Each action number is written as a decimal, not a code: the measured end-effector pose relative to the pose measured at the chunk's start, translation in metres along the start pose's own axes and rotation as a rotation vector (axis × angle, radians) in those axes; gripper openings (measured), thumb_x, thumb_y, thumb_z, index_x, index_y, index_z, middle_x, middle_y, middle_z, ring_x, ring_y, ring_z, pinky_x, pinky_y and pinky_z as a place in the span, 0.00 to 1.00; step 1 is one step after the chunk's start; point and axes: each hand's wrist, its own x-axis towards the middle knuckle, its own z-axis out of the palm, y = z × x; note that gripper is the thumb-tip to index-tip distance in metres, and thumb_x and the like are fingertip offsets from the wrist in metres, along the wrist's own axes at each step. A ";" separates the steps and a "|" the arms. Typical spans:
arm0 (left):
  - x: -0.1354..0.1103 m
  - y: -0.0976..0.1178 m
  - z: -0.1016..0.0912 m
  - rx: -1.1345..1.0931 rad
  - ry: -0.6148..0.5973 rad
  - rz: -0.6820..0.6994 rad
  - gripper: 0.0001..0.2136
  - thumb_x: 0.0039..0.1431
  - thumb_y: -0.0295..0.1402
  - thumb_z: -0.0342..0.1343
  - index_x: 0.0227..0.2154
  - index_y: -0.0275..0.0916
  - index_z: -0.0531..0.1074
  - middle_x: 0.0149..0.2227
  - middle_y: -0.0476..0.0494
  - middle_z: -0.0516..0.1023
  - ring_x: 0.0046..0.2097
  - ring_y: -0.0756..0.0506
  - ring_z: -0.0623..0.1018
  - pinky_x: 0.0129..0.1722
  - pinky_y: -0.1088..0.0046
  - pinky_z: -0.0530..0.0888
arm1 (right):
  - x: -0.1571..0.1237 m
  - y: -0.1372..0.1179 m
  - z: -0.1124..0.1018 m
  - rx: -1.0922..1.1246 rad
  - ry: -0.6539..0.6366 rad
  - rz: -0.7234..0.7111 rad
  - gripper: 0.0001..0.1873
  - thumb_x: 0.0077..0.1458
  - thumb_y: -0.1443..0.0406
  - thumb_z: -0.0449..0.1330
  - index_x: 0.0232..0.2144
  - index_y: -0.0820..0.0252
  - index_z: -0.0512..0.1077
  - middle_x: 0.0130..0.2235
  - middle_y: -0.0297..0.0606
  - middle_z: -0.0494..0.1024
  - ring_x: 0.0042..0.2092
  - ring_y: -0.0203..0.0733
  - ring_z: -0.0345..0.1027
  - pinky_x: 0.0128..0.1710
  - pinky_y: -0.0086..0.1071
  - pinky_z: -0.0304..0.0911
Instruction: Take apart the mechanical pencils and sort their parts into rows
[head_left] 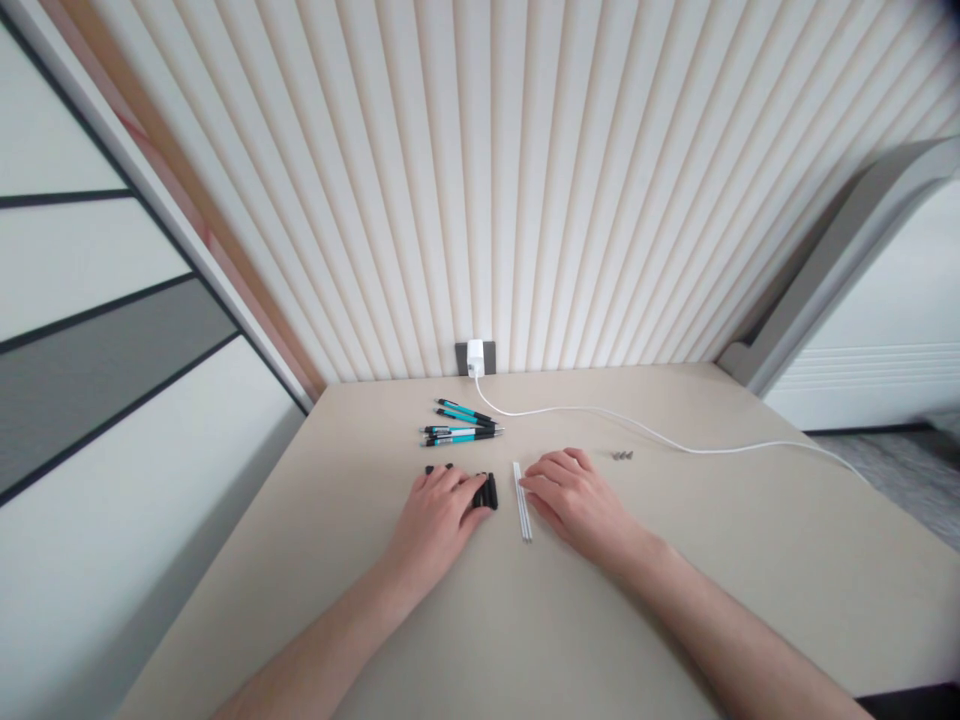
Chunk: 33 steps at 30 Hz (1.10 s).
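My left hand [439, 510] rests on the table over some short black pen parts. Its thumb and index finger close against the ends of a row of black pen parts [489, 492], while a few other black pieces [430, 469] show beyond its fingertips, partly covered. Just right of these lie several thin white pen refills [523, 505], side by side and pointing away from me. My right hand [570, 492] lies palm down beside them, its fingers stretched out loosely and the fingertips touching the refills' right edge.
Several blue, black and white pens [461, 430] lie together behind my left hand. Small metal pieces [622, 456], likely pen tips, sit to the right. A white cable [660, 437] runs from a charger [475, 357] at the ribbed wall [525, 200] across the table [465, 640].
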 end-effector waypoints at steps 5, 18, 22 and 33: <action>0.000 -0.001 0.002 0.031 -0.013 0.007 0.15 0.60 0.37 0.57 0.50 0.42 0.71 0.42 0.43 0.76 0.46 0.40 0.72 0.46 0.61 0.65 | 0.000 -0.012 0.007 0.058 -0.016 -0.083 0.11 0.62 0.66 0.55 0.45 0.56 0.73 0.46 0.41 0.76 0.49 0.45 0.65 0.51 0.42 0.55; 0.008 -0.025 -0.013 0.083 0.094 0.092 0.14 0.62 0.37 0.55 0.50 0.43 0.71 0.45 0.44 0.75 0.47 0.41 0.72 0.48 0.61 0.65 | -0.001 -0.015 0.010 0.076 -0.032 -0.104 0.12 0.62 0.64 0.55 0.48 0.54 0.71 0.49 0.41 0.74 0.50 0.45 0.64 0.52 0.43 0.56; 0.015 -0.062 -0.015 0.137 0.174 0.044 0.13 0.64 0.27 0.47 0.47 0.42 0.73 0.44 0.42 0.75 0.46 0.42 0.73 0.46 0.62 0.67 | -0.002 -0.014 0.007 0.093 -0.012 -0.100 0.12 0.63 0.65 0.53 0.47 0.54 0.71 0.48 0.41 0.74 0.50 0.46 0.64 0.52 0.43 0.56; 0.030 -0.080 0.002 0.200 0.131 -0.102 0.14 0.62 0.25 0.49 0.47 0.42 0.74 0.46 0.43 0.76 0.48 0.41 0.73 0.46 0.63 0.67 | -0.004 -0.013 0.008 0.118 0.027 -0.105 0.11 0.62 0.65 0.54 0.45 0.53 0.73 0.47 0.40 0.75 0.50 0.45 0.65 0.51 0.42 0.57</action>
